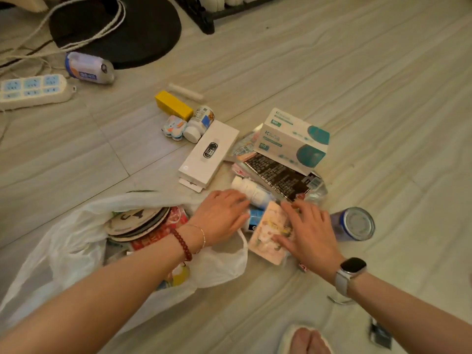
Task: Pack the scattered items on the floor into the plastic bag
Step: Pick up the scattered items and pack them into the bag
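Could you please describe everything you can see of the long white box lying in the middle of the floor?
The long white box is a flat, slim rectangular carton, apparently cardboard, lying closed and face up on the floor, running diagonally. A black oval picture with white digits is printed on its lid, and a white hang tab sticks out at its near end. A white bottle lies against its far left edge. Neither hand touches it.

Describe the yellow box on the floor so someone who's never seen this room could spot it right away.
Start at the round black stand base at the top left, then come down the floor toward the heap of items. The yellow box lies at the heap's far edge, just above a white pill bottle. It is the only solid yellow, unprinted block there.
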The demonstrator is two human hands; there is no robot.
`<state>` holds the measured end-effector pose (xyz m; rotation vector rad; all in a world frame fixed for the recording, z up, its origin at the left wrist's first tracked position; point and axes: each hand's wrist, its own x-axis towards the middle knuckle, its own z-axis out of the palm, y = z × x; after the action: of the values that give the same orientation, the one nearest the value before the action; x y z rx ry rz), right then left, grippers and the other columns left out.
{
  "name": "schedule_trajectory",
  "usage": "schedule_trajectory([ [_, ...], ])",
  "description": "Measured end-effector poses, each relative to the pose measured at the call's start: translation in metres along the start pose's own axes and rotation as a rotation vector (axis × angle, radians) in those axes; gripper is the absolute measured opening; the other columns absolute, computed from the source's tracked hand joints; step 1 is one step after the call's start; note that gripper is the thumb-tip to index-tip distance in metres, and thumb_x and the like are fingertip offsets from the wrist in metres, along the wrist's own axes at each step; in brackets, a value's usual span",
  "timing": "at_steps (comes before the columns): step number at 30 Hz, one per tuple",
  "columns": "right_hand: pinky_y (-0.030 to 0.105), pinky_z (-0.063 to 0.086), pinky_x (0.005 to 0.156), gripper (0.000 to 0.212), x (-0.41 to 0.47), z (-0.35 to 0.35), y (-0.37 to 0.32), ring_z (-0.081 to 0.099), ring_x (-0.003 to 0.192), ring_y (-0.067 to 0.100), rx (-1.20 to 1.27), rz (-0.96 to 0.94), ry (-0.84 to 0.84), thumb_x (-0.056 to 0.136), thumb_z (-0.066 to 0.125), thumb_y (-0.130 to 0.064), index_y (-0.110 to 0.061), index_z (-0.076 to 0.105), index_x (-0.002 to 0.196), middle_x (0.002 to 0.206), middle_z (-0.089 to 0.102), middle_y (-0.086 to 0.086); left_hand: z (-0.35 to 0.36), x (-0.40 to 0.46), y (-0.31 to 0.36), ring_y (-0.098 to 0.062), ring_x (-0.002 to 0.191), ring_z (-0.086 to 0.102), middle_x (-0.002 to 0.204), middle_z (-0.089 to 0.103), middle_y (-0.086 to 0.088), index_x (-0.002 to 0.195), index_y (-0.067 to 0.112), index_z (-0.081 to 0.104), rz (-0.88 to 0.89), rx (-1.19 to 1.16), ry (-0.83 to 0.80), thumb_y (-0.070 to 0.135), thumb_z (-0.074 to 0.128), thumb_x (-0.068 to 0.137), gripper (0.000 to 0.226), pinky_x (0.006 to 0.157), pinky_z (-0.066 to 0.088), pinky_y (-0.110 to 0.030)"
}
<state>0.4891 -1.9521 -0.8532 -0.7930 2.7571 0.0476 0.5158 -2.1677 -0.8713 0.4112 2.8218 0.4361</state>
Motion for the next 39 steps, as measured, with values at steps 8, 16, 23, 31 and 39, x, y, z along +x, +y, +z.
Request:
schedule_trajectory([
  [8,0.053,0.019,0.108,0.091,0.02,-0.01,0.006,0.009,0.139,0.033,-0.084,-0.161,-0.123,0.074,0.061,-0.055,-0.022,0.013,0.144,0.153,0.011,0.011,0.031,0.001,-0.005,-0.022,0.121,0.041,0.137,0.044,-0.005,0.135,0.017,0.035,-0.112,-0.199,-0.095,0.034,0.051,0.089,0.051,0.1,0.034,-0.033],
  [16,0.049,0.003,0.115,0.083,0.027,-0.017,-0.004,-0.002,0.142,0.028,-0.069,-0.194,-0.142,0.075,0.061,-0.054,-0.014,0.026,0.139,0.155,0.004,0.006,0.018,-0.014,-0.008,-0.021,0.117,0.047,0.133,0.045,-0.006,0.132,0.013,0.039,-0.078,-0.323,0.025,0.023,0.053,0.089,0.046,0.095,0.037,-0.028],
  [23,0.036,0.045,0.087,0.04,0.023,-0.039,-0.018,0.054,0.102,0.018,0.398,-0.187,0.038,0.086,0.055,-0.037,-0.02,0.043,0.121,0.111,0.058,-0.001,-0.029,-0.032,-0.013,-0.001,0.102,0.042,0.121,0.05,-0.004,0.126,0.013,0.043,-0.096,-0.487,0.377,0.031,0.052,0.087,0.044,0.086,0.029,-0.008],
  [31,0.014,0.044,0.073,0.032,0.045,-0.089,-0.086,0.052,0.084,-0.009,1.05,-0.214,0.342,0.083,0.043,-0.026,-0.013,0.047,0.112,0.09,0.049,-0.02,-0.096,-0.094,-0.047,0.003,0.092,0.054,0.101,0.051,0.018,0.107,0.023,0.047,-0.417,-0.788,0.855,0.027,0.053,0.084,0.024,0.076,0.044,-0.006],
  [39,0.016,0.032,0.069,0.023,0.066,-0.098,-0.169,0.05,0.085,0.002,0.98,-0.327,0.271,0.091,0.043,-0.013,-0.008,0.049,0.114,0.096,0.055,-0.003,-0.072,-0.174,-0.084,-0.016,0.091,0.061,0.097,0.064,0.003,0.095,0.024,0.063,-0.734,-0.721,0.637,0.024,0.057,0.087,0.01,0.08,0.051,-0.032],
])
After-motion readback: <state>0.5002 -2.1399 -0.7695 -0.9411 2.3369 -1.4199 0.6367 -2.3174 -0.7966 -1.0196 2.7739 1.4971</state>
